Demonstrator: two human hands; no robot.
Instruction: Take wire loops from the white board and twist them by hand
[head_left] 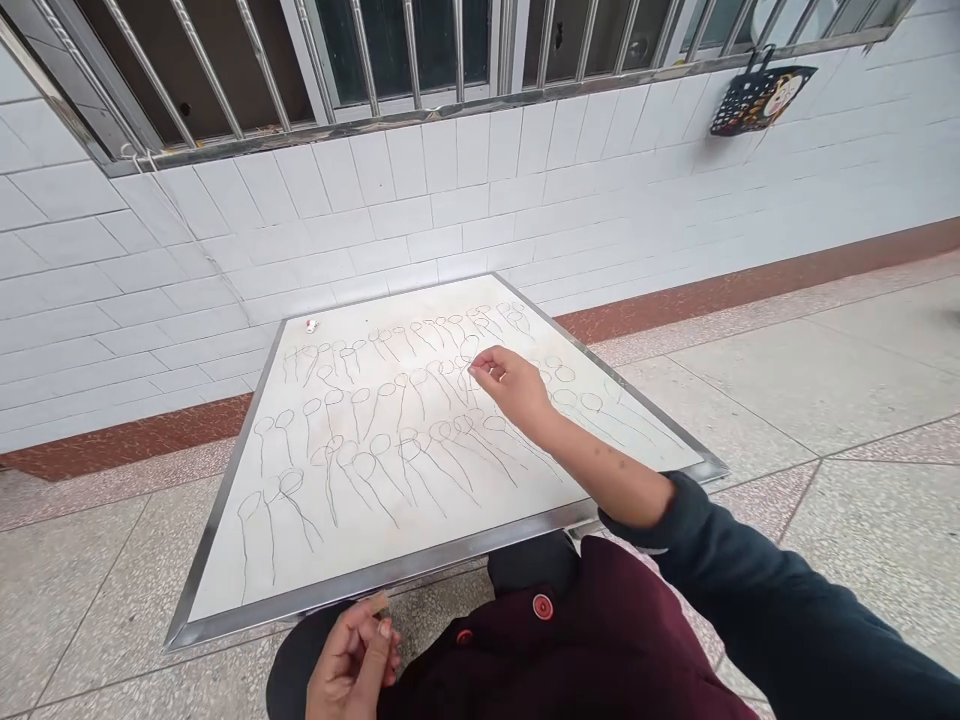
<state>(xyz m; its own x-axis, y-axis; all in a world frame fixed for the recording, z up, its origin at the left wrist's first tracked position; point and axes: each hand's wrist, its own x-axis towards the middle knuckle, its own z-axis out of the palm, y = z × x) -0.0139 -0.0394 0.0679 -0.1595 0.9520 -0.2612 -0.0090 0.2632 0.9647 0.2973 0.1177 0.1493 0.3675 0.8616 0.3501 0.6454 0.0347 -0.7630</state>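
Note:
Many thin dark loops with long trailing ends (pixel 365 463) lie in rows on a white board (pixel 420 300) with a grey metal frame. Over the middle right of the board is my right hand (pixel 511 385), its thumb and fingertips pinched together beside some loops; what they hold is too small to make out. Below the board's front edge, my left hand (pixel 356 655) is closed, thumb against fingers, around a small tan piece (pixel 377 603) that sticks out at the top.
A small white and red item (pixel 312 326) rests at the board's far left corner. Behind the board stands a white tiled wall (pixel 480 205) with barred windows (pixel 409 50). A patterned bag (pixel 759 100) hangs from the bars at the right.

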